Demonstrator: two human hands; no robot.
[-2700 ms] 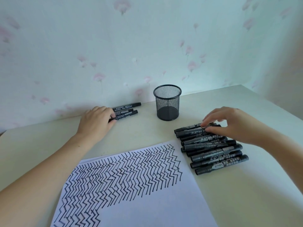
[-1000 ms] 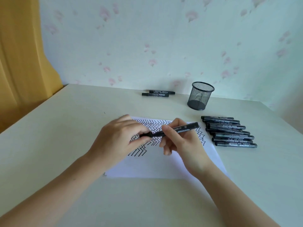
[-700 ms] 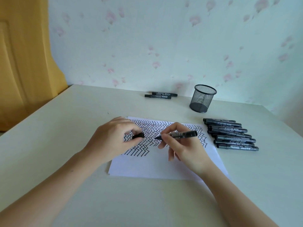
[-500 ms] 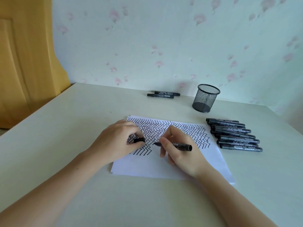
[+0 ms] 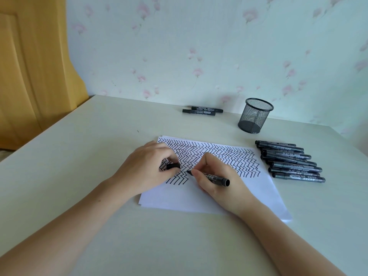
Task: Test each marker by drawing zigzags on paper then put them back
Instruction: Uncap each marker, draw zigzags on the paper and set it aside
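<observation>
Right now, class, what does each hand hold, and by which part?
Right hand: marker, gripped low on its barrel. Left hand: cap, pinched.

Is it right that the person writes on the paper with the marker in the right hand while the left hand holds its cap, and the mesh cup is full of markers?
Not quite: the head view shows the mesh cup empty. The rest holds: right hand with marker, left hand with cap, over the paper.

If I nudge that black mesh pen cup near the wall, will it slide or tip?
The mesh cup looks empty and is open wire, so it is probably light and would slide readily on the smooth table. It stands taller than wide, so a push near its rim might tip it; push low.
</observation>
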